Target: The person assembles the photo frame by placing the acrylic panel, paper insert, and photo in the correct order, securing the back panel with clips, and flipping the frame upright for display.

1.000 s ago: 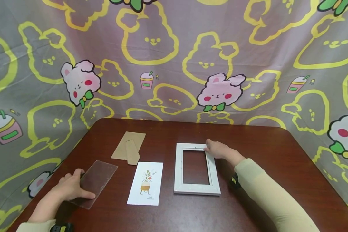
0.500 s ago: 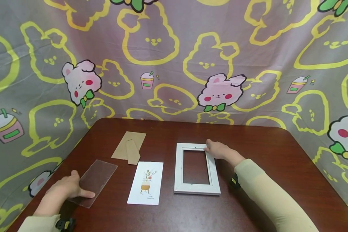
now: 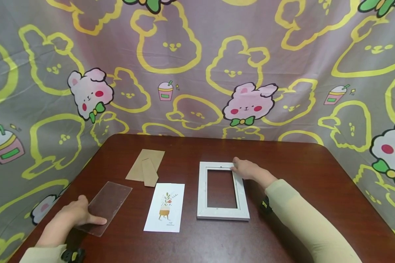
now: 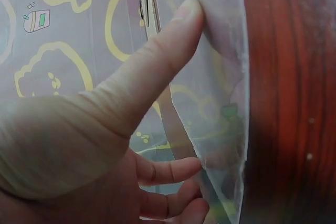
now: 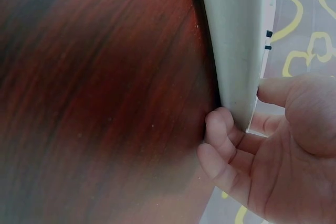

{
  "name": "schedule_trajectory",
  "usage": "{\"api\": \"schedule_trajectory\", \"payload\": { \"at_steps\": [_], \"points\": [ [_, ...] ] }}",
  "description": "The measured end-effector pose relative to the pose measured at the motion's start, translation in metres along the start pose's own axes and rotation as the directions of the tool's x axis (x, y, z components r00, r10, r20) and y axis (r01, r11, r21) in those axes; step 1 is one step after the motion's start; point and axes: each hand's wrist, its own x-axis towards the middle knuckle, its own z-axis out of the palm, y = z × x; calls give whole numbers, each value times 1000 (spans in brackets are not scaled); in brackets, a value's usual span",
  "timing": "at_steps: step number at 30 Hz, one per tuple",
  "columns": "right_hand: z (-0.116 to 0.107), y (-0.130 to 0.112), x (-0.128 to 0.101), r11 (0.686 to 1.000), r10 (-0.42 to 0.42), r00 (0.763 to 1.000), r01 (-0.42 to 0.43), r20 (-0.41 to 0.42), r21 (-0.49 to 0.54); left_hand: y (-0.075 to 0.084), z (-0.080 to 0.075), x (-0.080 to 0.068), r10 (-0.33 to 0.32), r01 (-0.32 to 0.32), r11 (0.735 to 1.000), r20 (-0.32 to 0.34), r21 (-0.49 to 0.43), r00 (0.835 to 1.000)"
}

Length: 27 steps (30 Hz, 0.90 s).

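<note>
My left hand (image 3: pixel 70 215) is over the near left part of a clear rectangular sheet (image 3: pixel 113 199) on the table, thumb across its face. In the left wrist view the thumb lies on the sheet (image 4: pixel 226 93) while the curled fingers (image 4: pixel 173 170) meet its edge. A white picture frame (image 3: pixel 202 190), with an open centre, lies to the right. My right hand (image 3: pixel 245 169) grips its far right corner; in the right wrist view the thumb is against one face of the frame (image 5: pixel 233 40) and the fingertips (image 5: pixel 218 124) curl at its edge.
Between the sheet and the frame lies a white card (image 3: pixel 154 219) printed with a potted plant. Behind it is a brown backing board (image 3: pixel 136 170) with a stand leg. A patterned cloth (image 3: pixel 191 65) hangs around the dark wooden table (image 3: pixel 283 157).
My left fingers have drawn in and curled more at the sheet's edge, while the thumb stays on it. My right hand and the frame have not visibly moved.
</note>
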Motion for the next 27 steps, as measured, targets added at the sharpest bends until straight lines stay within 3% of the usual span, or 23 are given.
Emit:
{"api": "schedule_trajectory", "payload": {
  "at_steps": [4,11,27],
  "points": [
    [0,0,0,1000,-4,1000,4,-2,-6,0,-1,0,21,-20,999,-27,43,999],
    [1,2,1,1000,-12,1000,12,-3,-25,-3,1,3,33,-31,995,-18,93,999],
    [3,3,2,999,-9,1000,8,-18,-45,2,-1,-1,34,-33,999,-19,36,999]
  ]
}}
